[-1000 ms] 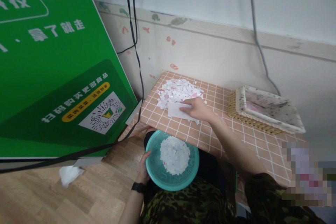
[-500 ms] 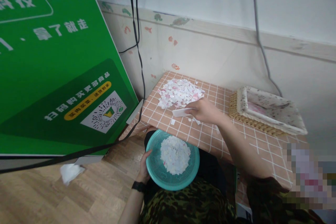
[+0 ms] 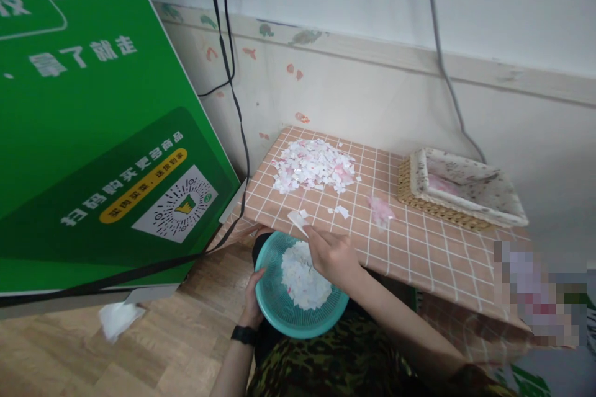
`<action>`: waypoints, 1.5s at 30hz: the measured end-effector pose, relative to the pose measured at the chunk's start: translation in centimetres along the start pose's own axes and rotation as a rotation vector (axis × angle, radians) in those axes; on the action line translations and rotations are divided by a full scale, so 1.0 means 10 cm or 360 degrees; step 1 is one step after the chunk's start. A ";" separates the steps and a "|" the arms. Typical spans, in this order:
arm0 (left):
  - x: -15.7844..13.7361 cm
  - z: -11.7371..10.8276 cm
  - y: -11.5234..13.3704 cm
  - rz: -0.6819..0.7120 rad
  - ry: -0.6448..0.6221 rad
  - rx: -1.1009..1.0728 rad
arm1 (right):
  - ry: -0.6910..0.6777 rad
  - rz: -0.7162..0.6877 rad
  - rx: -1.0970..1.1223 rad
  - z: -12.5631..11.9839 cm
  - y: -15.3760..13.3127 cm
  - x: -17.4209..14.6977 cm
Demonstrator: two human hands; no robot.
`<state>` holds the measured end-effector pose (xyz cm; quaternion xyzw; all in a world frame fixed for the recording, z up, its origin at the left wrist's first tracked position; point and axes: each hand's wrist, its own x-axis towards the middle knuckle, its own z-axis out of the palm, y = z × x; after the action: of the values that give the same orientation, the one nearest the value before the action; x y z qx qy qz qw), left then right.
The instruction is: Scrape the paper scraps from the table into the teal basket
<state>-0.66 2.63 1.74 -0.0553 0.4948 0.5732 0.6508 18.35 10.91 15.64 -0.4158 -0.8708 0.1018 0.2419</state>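
Observation:
My left hand (image 3: 252, 299) grips the left rim of a teal plastic colander (image 3: 270, 313), which rests on my lap just below the table's front edge. Inside it lies a heap of small white paper scraps (image 3: 300, 279). My right hand (image 3: 334, 255), above the colander's right side, is closed on a flat white scraper (image 3: 297, 221), thin and card-like, its far end at the table edge. A larger pile of white and pink paper scraps (image 3: 310, 166) covers the far left of the table, with a few loose scraps (image 3: 341, 211) in front of it.
The checked brown tablecloth (image 3: 419, 260) covers the table. A lined wicker basket (image 3: 405, 189) stands at the right, with a pinkish scrap cluster (image 3: 380, 211) beside it. Black cords (image 3: 242, 136) hang at the left by a green sign (image 3: 69, 155). A white bag (image 3: 118, 319) lies on the floor.
My right hand has come from beside the pile toward me, bringing the scraper to the table edge over the colander. My left hand keeps its hold on the colander. The view has shifted slightly right.

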 end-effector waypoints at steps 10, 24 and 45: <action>0.05 -0.04 -0.02 -0.0022 0.0003 0.0022 | 0.0256 0.0464 -0.0165 -0.54 0.34 -0.43; -0.22 0.17 -0.01 -0.0087 -0.0056 -0.0017 | 0.0305 0.0555 0.0003 -0.65 0.65 -0.49; -0.49 0.47 0.19 -0.0026 -0.0023 -0.0011 | 0.0157 0.0283 0.0137 -0.61 0.46 -0.67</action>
<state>1.25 2.85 8.51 -0.0575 0.4876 0.5701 0.6587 28.10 8.54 16.87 -0.4852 -0.8123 0.1397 0.2920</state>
